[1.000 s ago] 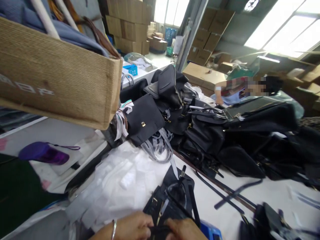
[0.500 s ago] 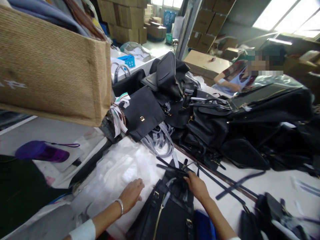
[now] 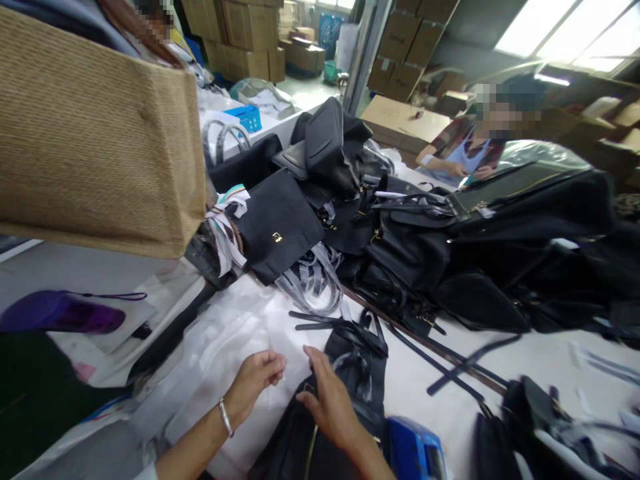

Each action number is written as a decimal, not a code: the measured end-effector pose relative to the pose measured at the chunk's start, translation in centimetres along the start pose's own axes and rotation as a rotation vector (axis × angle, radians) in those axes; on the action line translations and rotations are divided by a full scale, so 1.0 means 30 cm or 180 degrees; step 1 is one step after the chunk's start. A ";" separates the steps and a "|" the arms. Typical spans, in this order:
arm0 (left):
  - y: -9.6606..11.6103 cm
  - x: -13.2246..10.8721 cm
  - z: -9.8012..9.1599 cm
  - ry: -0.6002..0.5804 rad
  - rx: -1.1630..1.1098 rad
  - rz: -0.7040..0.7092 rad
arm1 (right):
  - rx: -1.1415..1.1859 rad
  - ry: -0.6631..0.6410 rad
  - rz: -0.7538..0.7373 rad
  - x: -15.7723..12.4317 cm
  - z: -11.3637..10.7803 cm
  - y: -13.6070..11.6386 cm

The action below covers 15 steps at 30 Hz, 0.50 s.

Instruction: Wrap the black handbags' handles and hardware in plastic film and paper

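My left hand [image 3: 254,381], with a silvery bracelet at the wrist, is over the stack of thin translucent plastic bags [image 3: 227,333]. Its fingers are curled into a pinch; whether a bag edge is between them I cannot make out. My right hand [image 3: 331,403] is open, thumb and fingers apart, above a black backpack [image 3: 295,440] with a gold zip. The backpack lies flat in front of me, its thin straps [image 3: 320,321] and wrapped handle at its far end. The right hand hides part of the backpack's front.
Black bags [image 3: 410,247] are piled across the far side of the table. A blue object [image 3: 417,447] sits right of the backpack. At left are a burlap bag [image 3: 100,147] and a purple bottle [image 3: 65,312]. A co-worker [image 3: 460,150] sits beyond the pile.
My right hand has let go of the backpack's straps and moved left and nearer to me, opening. My left hand's fingers have closed over the plastic bags. The view has shifted slightly.
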<state>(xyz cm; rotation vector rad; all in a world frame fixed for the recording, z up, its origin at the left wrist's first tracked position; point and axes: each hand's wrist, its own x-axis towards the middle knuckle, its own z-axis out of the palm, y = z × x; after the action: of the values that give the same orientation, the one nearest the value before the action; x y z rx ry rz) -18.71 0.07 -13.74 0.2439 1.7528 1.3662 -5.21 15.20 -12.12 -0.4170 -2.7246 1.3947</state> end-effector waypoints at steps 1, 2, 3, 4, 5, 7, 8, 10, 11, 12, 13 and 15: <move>0.017 -0.015 0.008 -0.0026 -0.0269 -0.0049 | 0.0013 0.0075 -0.0179 0.008 0.018 -0.023; 0.031 -0.028 0.017 -0.0051 -0.0562 -0.0112 | 0.0035 0.0193 -0.0286 0.016 0.027 -0.045; 0.042 -0.039 0.023 -0.0092 -0.0834 -0.0184 | 0.0064 0.0334 -0.0320 0.023 0.028 -0.067; 0.052 -0.050 0.028 -0.0144 -0.1019 -0.0254 | 0.0088 0.0489 -0.0292 0.028 0.021 -0.087; 0.062 -0.060 0.031 -0.0174 -0.1036 -0.0303 | 0.0102 0.0649 -0.0217 0.031 0.009 -0.105; 0.088 -0.081 0.030 0.0001 -0.0536 -0.0111 | 0.0144 0.0927 0.0018 0.029 -0.023 -0.131; 0.107 -0.092 0.027 0.0209 -0.0117 0.0167 | 0.0216 0.1039 0.0157 0.024 -0.038 -0.140; 0.155 -0.111 0.024 0.0617 0.0789 0.0948 | 0.0497 0.1194 0.0429 0.011 -0.059 -0.150; 0.182 -0.118 0.025 0.0625 0.1140 0.1316 | 0.0689 0.1210 0.0537 0.005 -0.064 -0.153; 0.208 -0.122 0.031 0.0432 0.1367 0.1553 | 0.0913 0.1181 0.0627 -0.001 -0.064 -0.155; 0.231 -0.123 0.040 0.0092 0.1460 0.1601 | 0.1161 0.1132 0.0711 -0.007 -0.062 -0.158; 0.263 -0.118 0.068 -0.0647 0.1312 0.1304 | 0.1612 0.1086 0.0893 -0.020 -0.051 -0.166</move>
<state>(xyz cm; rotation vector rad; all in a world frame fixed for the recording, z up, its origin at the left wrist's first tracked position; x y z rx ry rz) -17.83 2.27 -5.17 0.9793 1.8581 1.1851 -5.43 13.48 -7.16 -0.9164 -2.0103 1.8052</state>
